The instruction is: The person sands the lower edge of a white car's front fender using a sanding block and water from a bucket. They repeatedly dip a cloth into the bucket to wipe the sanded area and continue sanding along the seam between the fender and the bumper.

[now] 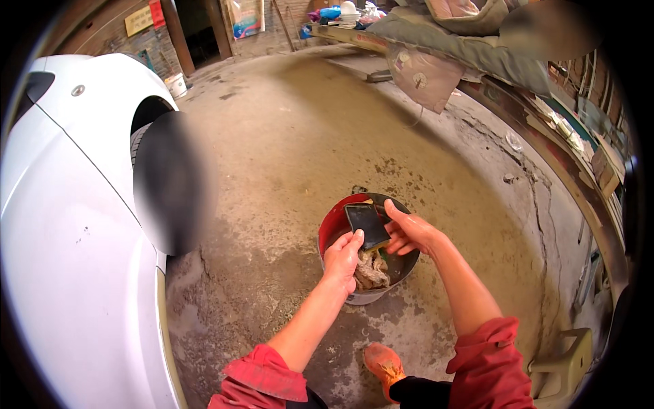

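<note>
My left hand (344, 258) grips a flat black rectangular thing (368, 225) with a yellowish edge, thumb pressed on its near left corner. I cannot make out its exact kind. Close by its right side is my right hand (412, 232), thumb raised and fingers apart; whether the fingertips touch the black thing is unclear. Both hands are over a round bucket (330, 226) with a red inner wall, standing on the floor. A crumpled, dirty beige rag (372, 271) shows in the bucket beneath the black thing. The hands partly cover the bucket's inside.
A white car (75, 204) fills the left side. To the right runs a long bench (545, 146) with bedding (449, 41) and assorted items. A beige plastic stool (569, 365) stands at lower right. Cracked, damp concrete floor (266, 170) surrounds the bucket; my orange shoe (385, 362) is near it.
</note>
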A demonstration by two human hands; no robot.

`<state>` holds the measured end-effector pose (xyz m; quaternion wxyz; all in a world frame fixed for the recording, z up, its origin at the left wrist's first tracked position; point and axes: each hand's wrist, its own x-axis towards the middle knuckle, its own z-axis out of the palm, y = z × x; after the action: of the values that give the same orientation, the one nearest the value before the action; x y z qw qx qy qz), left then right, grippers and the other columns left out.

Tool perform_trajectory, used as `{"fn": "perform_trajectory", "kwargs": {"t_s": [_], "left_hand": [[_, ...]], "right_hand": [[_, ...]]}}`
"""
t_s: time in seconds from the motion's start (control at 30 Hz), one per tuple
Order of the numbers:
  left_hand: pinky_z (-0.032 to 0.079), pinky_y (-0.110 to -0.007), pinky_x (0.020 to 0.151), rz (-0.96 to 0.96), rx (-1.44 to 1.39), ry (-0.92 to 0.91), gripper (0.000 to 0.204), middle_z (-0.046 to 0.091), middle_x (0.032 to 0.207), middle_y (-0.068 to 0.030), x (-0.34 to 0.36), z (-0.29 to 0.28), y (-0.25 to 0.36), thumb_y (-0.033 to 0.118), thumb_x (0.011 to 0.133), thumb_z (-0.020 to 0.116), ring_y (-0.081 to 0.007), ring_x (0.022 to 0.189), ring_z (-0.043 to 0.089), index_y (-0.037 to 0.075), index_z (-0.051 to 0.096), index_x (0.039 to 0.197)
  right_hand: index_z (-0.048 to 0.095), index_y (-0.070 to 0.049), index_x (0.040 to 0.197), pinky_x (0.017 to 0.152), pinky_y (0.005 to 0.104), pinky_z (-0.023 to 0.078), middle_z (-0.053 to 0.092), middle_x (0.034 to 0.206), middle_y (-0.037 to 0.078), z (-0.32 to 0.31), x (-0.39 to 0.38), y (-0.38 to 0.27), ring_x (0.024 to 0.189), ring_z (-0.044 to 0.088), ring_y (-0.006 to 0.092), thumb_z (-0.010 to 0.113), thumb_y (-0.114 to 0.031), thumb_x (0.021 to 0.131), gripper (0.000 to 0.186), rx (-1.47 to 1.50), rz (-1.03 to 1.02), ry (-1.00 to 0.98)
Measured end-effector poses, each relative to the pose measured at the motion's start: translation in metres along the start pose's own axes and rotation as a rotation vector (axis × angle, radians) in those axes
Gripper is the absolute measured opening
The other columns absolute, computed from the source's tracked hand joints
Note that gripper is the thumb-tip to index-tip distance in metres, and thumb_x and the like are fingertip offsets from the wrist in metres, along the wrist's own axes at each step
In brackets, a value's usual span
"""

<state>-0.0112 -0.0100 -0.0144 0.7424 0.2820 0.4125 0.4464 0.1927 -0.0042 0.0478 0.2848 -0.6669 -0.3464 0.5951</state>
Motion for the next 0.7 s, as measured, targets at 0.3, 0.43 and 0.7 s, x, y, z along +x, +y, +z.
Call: {"fn": "perform_trajectory", "kwargs": {"t_s": [0.3, 0.43, 0.7], "left_hand": [[0.061, -0.044, 0.079, -0.244, -0.338, -0.236, 0.048, 0.077, 0.097, -0.0105, 0.020, 0.007, -0.006, 0.047, 0.084, 0.090, -0.0247, 0.085, 0.074, 0.005, 0.074, 0.102], [0.062, -0.043, 0.086, -0.238, -0.444, -0.298, 0.025, 0.077, 0.103, -0.0100, 0.003, 0.005, 0.017, 0.027, 0.096, 0.077, -0.0259, 0.094, 0.075, 0.007, 0.073, 0.110], [0.060, -0.039, 0.085, 0.063, -0.398, -0.425, 0.028, 0.072, 0.100, -0.0048, -0.032, 0.020, 0.103, 0.019, 0.096, 0.073, -0.0200, 0.091, 0.071, 0.008, 0.070, 0.122]], "right_hand": [[0.063, -0.003, 0.118, 0.089, 0.0404, 0.063, 0.066, 0.118, 0.015, 0.008, 0.029, 0.008, 0.102, 0.067, 0.0253, 0.067, -0.027, 0.102, 0.030, 0.326, -0.477, 0.452], [0.075, -0.008, 0.107, 0.069, 0.0297, 0.054, 0.073, 0.094, -0.001, 0.017, 0.054, 0.026, 0.079, 0.066, 0.0102, 0.068, -0.039, 0.105, 0.032, 0.075, -0.437, 0.429], [0.066, -0.008, 0.130, 0.100, 0.0418, 0.057, 0.072, 0.125, 0.008, 0.056, 0.107, 0.044, 0.111, 0.070, 0.0258, 0.057, -0.044, 0.108, 0.043, -0.080, -0.929, -0.024]]}}
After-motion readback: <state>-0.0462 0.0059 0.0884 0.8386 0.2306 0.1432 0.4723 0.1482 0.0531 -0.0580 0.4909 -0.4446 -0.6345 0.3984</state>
